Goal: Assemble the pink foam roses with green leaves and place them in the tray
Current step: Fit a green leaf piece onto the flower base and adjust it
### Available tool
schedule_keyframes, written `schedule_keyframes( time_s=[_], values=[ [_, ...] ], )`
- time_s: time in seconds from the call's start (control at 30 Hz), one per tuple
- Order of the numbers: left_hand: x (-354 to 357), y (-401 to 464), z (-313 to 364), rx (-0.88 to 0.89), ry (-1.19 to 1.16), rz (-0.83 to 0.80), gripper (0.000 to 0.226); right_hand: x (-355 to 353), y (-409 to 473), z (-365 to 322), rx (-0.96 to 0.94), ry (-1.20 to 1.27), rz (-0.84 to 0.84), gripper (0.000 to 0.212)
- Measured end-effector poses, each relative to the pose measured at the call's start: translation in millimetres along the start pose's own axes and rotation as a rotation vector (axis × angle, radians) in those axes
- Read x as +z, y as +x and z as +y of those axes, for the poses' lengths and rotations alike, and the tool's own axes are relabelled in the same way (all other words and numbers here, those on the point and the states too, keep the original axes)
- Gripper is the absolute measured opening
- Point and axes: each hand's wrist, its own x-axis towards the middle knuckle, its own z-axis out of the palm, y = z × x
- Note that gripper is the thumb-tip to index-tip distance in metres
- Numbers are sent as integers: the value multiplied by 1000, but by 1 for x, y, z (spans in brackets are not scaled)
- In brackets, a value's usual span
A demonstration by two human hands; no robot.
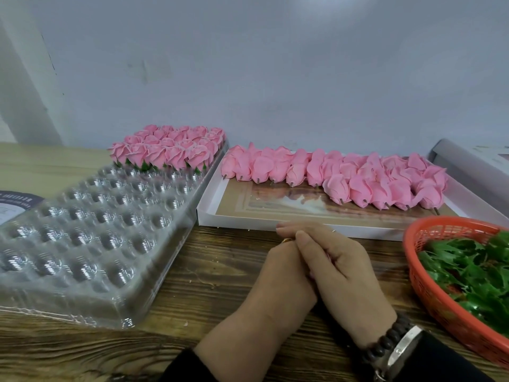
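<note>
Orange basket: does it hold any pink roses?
No: the orange basket holds only green leaves; the loose pink roses lie in the white box.

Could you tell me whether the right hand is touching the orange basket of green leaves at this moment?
Apart. The head view shows the right hand resting over the left hand, with bare wooden table between it and the orange basket.

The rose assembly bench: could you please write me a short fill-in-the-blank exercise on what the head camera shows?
1. The green leaves lie in a basket coloured ____.
2. The finished roses fill the ____ end of the clear plastic tray.
3. The unfinished roses lie in a flat ____ box.
4. The right hand rests on the ____ hand, and neither holds a flower.

Missing words: orange; far; white; left
</note>
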Motion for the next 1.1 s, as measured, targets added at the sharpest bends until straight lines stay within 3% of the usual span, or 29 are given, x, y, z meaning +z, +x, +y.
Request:
schedule_keyframes(
  time_s=[0.13,0.27,0.37,0.47,0.53,0.63,0.8,0.9,1.0,1.1],
  values=[
    [0,0,6,-72,10,28,28,-3,2,0,-31,-63,-102,38],
    [-5,-6,16,-94,-253,70,31,-5,3,-1,-71,-159,-190,40],
    [-5,-8,12,-127,-368,2,24,-7,2,-4,-77,-109,-209,36],
    [-13,-9,9,-134,-440,-23,6,-10,2,-5,-44,181,-65,36],
    [-16,-6,7,-121,-470,38,20,-13,3,-5,-29,273,69,31],
    [-18,-3,6,-156,-447,126,29,-13,2,-3,-41,206,112,30],
    [-12,-4,4,-70,-237,77,10,0,-1,-3,-40,38,45,33],
    [-6,-4,5,-49,-130,99,16,2,-1,-3,-28,-49,17,24],
    [-6,-4,8,-117,-185,117,17,-1,2,-2,-32,-81,-63,30],
    [-7,-2,9,-50,-95,-15,25,-6,6,-4,-57,-135,-202,36]
  ],
)
